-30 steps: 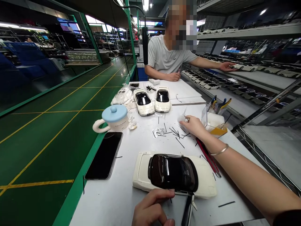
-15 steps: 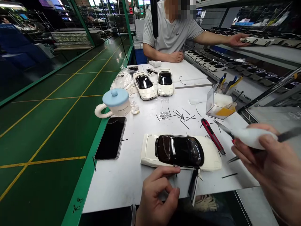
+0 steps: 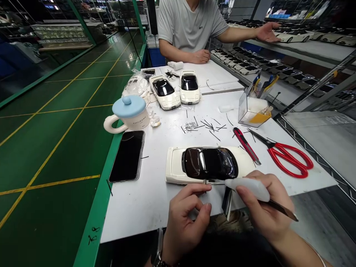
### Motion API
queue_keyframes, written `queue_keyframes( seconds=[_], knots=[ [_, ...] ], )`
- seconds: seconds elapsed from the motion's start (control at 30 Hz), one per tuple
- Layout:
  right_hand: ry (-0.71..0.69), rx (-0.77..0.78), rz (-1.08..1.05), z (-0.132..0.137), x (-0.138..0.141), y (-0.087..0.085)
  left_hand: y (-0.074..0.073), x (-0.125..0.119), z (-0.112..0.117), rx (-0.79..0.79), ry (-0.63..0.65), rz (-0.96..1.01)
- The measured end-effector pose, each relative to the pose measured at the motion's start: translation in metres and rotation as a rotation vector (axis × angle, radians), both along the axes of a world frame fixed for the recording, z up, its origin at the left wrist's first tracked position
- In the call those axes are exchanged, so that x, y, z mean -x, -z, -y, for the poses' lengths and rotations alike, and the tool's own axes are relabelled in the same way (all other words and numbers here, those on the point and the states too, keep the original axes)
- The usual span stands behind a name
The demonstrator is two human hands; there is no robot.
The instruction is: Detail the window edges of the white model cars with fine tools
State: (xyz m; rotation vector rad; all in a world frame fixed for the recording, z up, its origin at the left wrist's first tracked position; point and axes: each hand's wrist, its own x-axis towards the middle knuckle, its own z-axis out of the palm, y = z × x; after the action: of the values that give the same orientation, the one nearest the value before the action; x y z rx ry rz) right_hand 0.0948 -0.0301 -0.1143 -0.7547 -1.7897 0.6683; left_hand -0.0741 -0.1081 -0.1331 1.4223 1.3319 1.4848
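A white model car (image 3: 175, 167) with a black roof lies across the table before me, its near-side door (image 3: 227, 200) swung out towards me. My left hand (image 3: 189, 215) is at the car's near side, index finger stretched to the sill, thumb apart from it; nothing shows clearly in its grasp. In my right hand (image 3: 269, 207) is a small white squeeze bottle (image 3: 253, 187), its tip at the door opening. A dark pointed metal tool, perhaps tweezers (image 3: 283, 210), sticks out behind the bottle from the same hand.
Red-handled scissors (image 3: 289, 157) and a red utility knife (image 3: 246, 146) lie right of the car. Black strips (image 3: 210, 126) are scattered beyond it. A phone (image 3: 128, 155), lidded mug (image 3: 129, 113), clear tool box (image 3: 253, 111) and two more cars (image 3: 190, 87) stand around. A co-worker (image 3: 191, 33) sits opposite.
My right hand has come left from the table's right side to the open car door, bringing the bottle. The scissors are now uncovered. The co-worker's outstretched hand has opened beside the shelf car.
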Motion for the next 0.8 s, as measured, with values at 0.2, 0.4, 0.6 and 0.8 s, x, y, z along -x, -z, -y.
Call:
queue_keyframes(
  seconds=[0.2,0.4,0.6,0.8],
  knots=[
    [0.042,-0.036,0.046,0.0028,0.003,0.0052,-0.0012,-0.0001,0.0001,-0.012,0.013,-0.001],
    [0.049,-0.045,0.079,0.0044,0.0047,0.0028,-0.0024,-0.0007,0.0002,-0.001,0.009,-0.005],
    [0.047,-0.078,0.09,0.0038,0.005,0.0045,-0.0024,-0.0006,-0.0009,0.0,0.011,-0.004],
    [0.038,-0.089,0.096,0.0025,0.0057,0.0045,-0.0027,-0.001,-0.0006,-0.007,0.013,-0.003]
  ],
)
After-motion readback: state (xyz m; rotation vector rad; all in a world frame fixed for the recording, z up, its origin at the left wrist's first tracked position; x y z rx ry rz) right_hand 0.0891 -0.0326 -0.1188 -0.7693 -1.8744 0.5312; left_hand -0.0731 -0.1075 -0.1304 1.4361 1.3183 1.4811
